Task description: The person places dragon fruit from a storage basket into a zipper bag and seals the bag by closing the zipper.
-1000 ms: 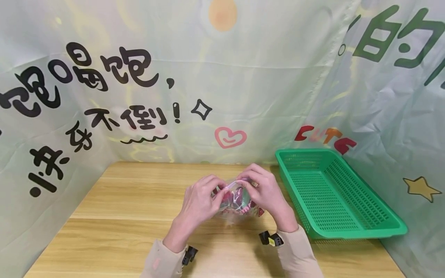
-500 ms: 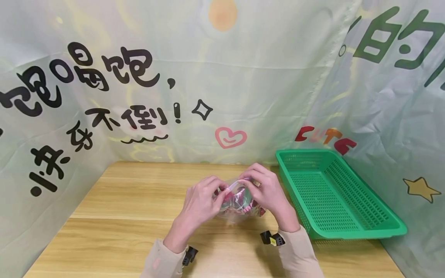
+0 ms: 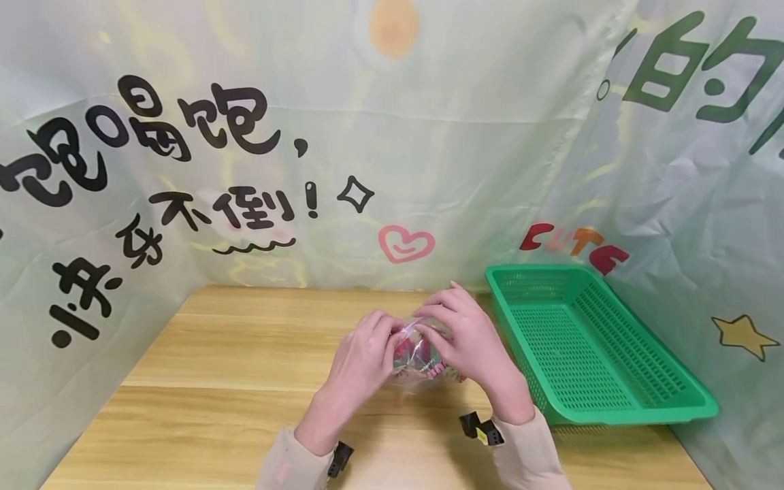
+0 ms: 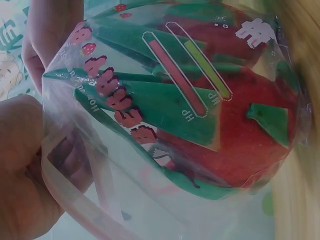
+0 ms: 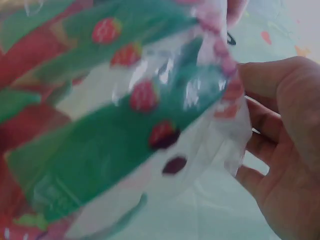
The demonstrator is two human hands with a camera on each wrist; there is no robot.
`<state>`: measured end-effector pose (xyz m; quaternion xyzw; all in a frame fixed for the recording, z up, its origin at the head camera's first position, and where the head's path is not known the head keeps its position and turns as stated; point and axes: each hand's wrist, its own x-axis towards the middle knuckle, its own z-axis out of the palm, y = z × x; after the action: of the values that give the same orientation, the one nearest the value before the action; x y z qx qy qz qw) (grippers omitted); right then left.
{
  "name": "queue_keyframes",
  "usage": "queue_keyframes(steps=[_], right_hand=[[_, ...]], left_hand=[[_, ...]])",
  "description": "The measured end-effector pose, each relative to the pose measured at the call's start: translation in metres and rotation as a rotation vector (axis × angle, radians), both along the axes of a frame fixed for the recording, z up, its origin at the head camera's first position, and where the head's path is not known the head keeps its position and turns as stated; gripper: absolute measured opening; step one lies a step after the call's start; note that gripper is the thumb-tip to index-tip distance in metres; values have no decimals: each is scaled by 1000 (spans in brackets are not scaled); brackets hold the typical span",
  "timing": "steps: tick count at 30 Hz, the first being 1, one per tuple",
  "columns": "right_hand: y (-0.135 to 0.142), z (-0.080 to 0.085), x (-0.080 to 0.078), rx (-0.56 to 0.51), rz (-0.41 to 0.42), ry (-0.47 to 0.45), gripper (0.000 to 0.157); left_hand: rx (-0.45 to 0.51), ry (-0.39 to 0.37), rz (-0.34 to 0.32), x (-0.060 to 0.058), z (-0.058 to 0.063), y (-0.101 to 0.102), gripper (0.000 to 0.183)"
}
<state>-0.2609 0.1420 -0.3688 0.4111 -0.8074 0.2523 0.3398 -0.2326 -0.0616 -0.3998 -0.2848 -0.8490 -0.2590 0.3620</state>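
Observation:
A clear zip bag [image 3: 421, 371] with pink lettering and strawberry prints stands over the table, between both hands. Inside it is a red dragon fruit [image 4: 250, 142] with long green scales, seen through the plastic in both wrist views. My left hand [image 3: 363, 354] pinches the left side of the bag's mouth between thumb and fingers. At the other side of the mouth, my right hand [image 3: 467, 335] pinches the edge; its thumb and fingertips meet the plastic in the right wrist view. Some of the left fingers show through the film in the left wrist view.
A green perforated plastic basket [image 3: 603, 414] stands to the right of the hands. The wooden table [image 3: 233, 354] is backed and flanked by printed cloth [image 3: 343, 88], with a back edge just beyond the bag.
Both hands have shifted slightly. My left hand has come a little right, and my right hand's fingers have moved along the bag's mouth, nearer the left. The bag stays between them.

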Motion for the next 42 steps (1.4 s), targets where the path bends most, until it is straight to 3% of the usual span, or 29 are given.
queue_keyframes(steps=[3,5,12,16,20,25,35,42], right_hand=[[-6,1,1,40,-14,-14,16],[-9,1,0,59,-25,-24,15],[-11,-2,-2,73,-39,-97,15],[-12,-6,-3,34,-33,-177,11],[-13,-12,-7,-44,-19,-217,10],[-13,-17,-10,-122,25,-240,12],[-14,-19,-12,-156,82,-206,11],[-14,-20,-13,-163,84,-186,15]], left_hand=[[16,-41,-23,-1,3,-4,13],[31,-109,-50,-1,6,-8,12],[70,-550,-154,-2,14,-40,22],[46,-645,-197,-3,13,-48,36],[48,-604,-201,-6,9,-41,36],[45,-465,-157,-9,4,-31,18],[40,-269,-130,-9,-1,-21,11],[54,-243,-130,-8,-3,-17,9]])
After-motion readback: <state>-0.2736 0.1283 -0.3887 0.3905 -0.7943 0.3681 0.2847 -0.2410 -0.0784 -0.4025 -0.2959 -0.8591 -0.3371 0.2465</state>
